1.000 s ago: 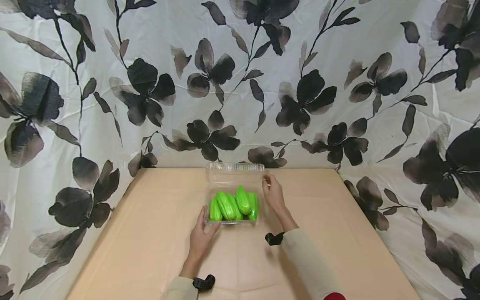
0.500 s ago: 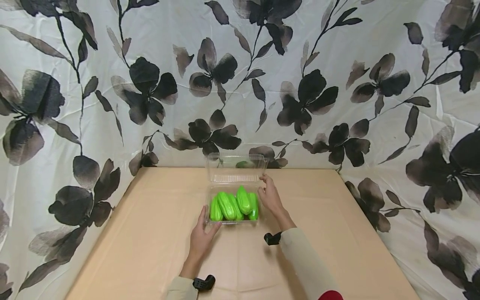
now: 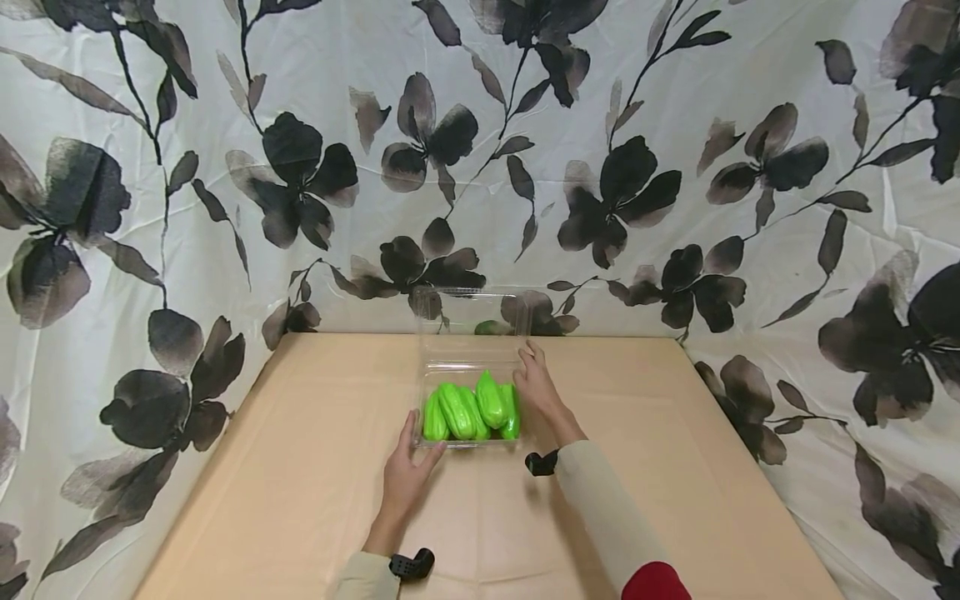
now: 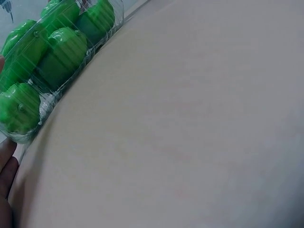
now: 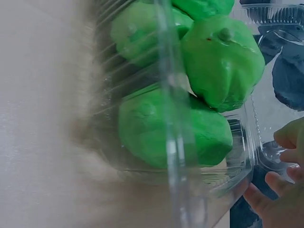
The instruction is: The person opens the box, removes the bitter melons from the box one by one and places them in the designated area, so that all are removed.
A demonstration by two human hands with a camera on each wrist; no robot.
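A clear plastic clamshell container (image 3: 471, 445) stands on the table with its hinged lid (image 3: 472, 313) raised at the back. Inside lie several glossy, ridged green pieces (image 3: 454, 410), shaped like long peppers. My left hand (image 3: 405, 479) holds the container's front left corner, thumb at the front rim and fingers along the side. Only parts of its fingers (image 4: 5, 164) enter the left wrist view. At the lid's lower right edge, near the hinge, my right hand (image 3: 542, 388) has its thumb and fingers on the plastic. The right wrist view shows those fingers (image 5: 259, 197) beside the lid.
A tan covering lies over the table (image 3: 315, 467). Behind it hangs a white cloth (image 3: 525, 133) with dark flowers, right at the table's back edge. Each wrist wears a black camera (image 3: 412, 565), and a red patch (image 3: 656, 582) shows by the right sleeve.
The lid's far edge has risen in the head view, now standing well above the table's back edge. My right hand has shifted slightly up along it; the left hand keeps its place at the container.
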